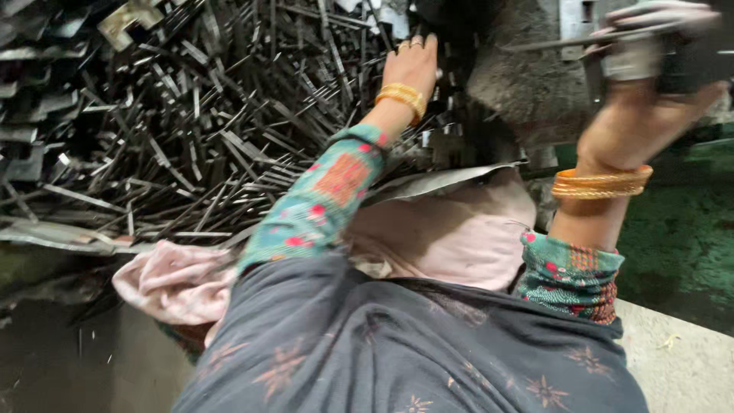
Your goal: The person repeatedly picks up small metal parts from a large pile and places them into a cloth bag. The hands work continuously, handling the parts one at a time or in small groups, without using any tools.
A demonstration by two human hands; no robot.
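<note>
- At nine o'clock from the person lies a big heap of thin dark metal strips (191,130), crossing each other in all directions.
- Under the heap, at seven o'clock, a pink cloth (172,279) hangs over the lap, beside the grey shawl (397,344).
- The left hand (413,65) reaches to twelve o'clock, into the far edge of the strips. The fingers point down among them; I cannot tell if they are closed on a strip or apart.
- A gold bangle (401,98) sits on that wrist, close to sharp ends. I think a slow, straight pull of one strip is safer than grabbing many.
- At one o'clock stands a rough grey machine body (520,84).
- The right hand (650,46), blurred, is at two o'clock, fingers wrapped together around a dark handle (688,65), with a flat strip (558,43) just under the fingertips.
- A firm hold on the handle looks wise.
</note>
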